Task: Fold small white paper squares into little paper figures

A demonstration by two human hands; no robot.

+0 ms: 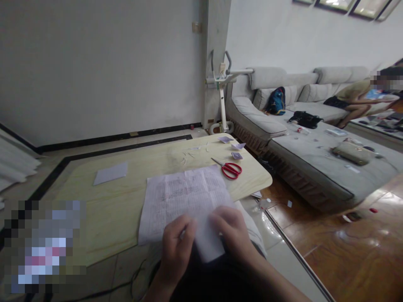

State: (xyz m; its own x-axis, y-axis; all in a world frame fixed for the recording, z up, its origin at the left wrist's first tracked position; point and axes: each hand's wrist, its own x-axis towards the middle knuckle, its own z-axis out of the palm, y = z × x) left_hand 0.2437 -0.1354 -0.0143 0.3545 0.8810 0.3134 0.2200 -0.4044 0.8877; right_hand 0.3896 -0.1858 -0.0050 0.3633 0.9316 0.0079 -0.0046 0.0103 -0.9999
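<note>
Between my two hands is a small piece of white paper [208, 239], blurred by motion. My left hand [179, 243] pinches its left edge, thumb against curled fingers. On the other edge my right hand [231, 228] grips the paper the same way. Just beyond them a large printed sheet [185, 193] with fold creases lies on the table, partly covered by my hands. Red-handled scissors [231, 170] rest beside its far right corner, blades pointing left. Small folded paper shapes [236, 155] sit near the table's far right corner.
The pale wooden table [119, 205] has thin paper scraps [190, 154] at its far side and a stack of white paper [111, 173] at left. A grey sofa [302, 167] stands to the right, holding a backpack [277, 101]. Another person [355, 96] sits there.
</note>
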